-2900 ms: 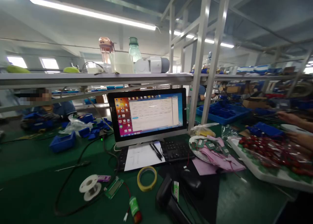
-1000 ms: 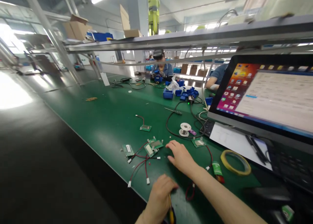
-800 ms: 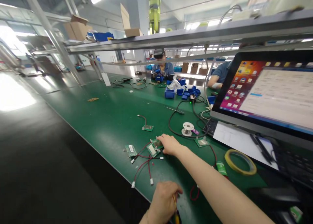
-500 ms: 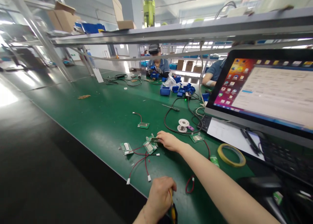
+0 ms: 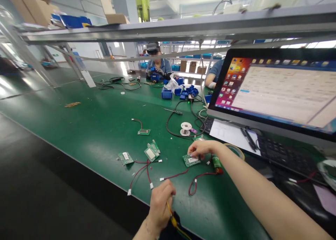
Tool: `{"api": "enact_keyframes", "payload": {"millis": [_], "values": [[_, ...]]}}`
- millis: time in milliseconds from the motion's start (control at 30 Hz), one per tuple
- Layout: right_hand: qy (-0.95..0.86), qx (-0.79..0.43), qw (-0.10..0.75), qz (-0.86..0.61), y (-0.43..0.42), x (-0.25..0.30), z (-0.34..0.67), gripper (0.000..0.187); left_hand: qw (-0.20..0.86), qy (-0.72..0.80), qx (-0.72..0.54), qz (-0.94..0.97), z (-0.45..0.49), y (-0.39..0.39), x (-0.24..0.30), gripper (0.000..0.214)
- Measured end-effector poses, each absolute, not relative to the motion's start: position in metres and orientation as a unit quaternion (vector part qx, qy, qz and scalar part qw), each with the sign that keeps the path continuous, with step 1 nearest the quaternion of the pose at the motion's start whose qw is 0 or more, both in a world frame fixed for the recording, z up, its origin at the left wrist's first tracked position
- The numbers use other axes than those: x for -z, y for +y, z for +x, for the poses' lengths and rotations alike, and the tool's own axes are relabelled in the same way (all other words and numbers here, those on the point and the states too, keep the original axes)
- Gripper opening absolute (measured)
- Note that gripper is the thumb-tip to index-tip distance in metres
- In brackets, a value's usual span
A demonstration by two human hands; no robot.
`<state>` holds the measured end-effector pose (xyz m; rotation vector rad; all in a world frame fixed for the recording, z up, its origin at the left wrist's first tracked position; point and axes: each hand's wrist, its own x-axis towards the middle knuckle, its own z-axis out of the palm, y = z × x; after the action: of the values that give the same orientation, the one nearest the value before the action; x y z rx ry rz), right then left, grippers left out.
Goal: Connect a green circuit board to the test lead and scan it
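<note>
My right hand [image 5: 201, 149] pinches the upper edge of a green circuit board [image 5: 189, 161] with a white label, low over the bench or touching it. A red-and-black lead with a white plug trails left from that board. Closed around a yellow cable [image 5: 172, 220] is my left hand [image 5: 161, 200], near the bench's front edge. Left of my right hand lie stacked circuit boards [image 5: 151, 152] with leads, and one labelled board [image 5: 126, 157]. Another small board [image 5: 144, 132] sits farther back. Beside my right wrist is a green cylindrical battery [image 5: 216, 163] with a looped red lead.
At right stand a monitor [image 5: 273, 93], a keyboard [image 5: 270, 142] and a yellow tape roll [image 5: 235, 150] partly behind my forearm. A solder spool [image 5: 185, 128], screwdriver [image 5: 174, 111] and blue plastic parts [image 5: 189, 92] lie farther back. Two people sit across the bench, under an overhead shelf [image 5: 168, 29].
My right hand has moved right from the stacked boards, carrying a circuit board to the battery's side. My left hand keeps its grip on the yellow cable. The view has turned right.
</note>
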<state>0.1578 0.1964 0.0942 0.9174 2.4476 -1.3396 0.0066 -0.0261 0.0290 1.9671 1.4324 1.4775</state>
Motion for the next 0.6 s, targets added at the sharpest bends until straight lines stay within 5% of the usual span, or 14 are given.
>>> {"api": "enact_keyframes", "payload": {"millis": [233,433,600], "values": [[0.862,0.277,0.011,0.424,0.175,-0.107,0.165,0.046,0.038,0.636,-0.469,0.612,-0.012,-0.044,-0.023,0.02],[0.828,0.213,-0.006,0.518,0.104,-0.116,0.172,0.027,-0.046,0.811,-0.138,0.567,-0.022,-0.023,-0.039,0.039],[0.784,0.229,-0.009,0.577,0.049,-0.095,0.17,0.015,-0.001,0.797,0.008,0.604,-0.019,-0.004,-0.046,0.023]]}}
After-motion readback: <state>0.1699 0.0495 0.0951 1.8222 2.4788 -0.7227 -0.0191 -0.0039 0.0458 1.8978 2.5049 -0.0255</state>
